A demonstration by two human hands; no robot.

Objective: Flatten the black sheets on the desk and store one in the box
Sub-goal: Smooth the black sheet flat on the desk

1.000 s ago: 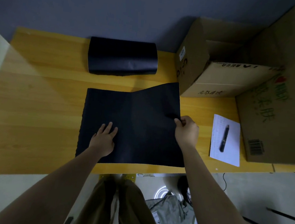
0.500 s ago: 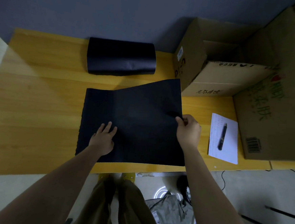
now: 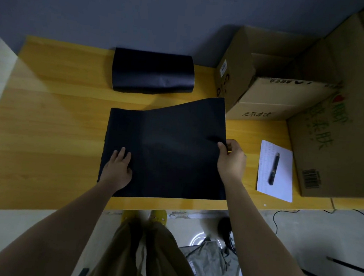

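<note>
A large black sheet (image 3: 171,150) lies spread on the yellow wooden desk (image 3: 47,127), its far right corner curling upward. My left hand (image 3: 117,168) presses flat on its near left part, fingers apart. My right hand (image 3: 231,159) pinches the sheet's right edge between thumb and fingers, lifting it slightly. A second black sheet (image 3: 153,72), still curled into a loose roll, rests at the back of the desk. An open cardboard box (image 3: 268,79) lies on its side at the back right.
A bigger cardboard box (image 3: 340,128) stands at the right edge of the desk. A white paper (image 3: 282,180) with a black pen (image 3: 274,169) on it lies between my right hand and that box. Cables and a grey bag lie on the floor below.
The right side of the sheet has risen a little with my right hand's pinch. My left hand has stayed pressed on the sheet.
</note>
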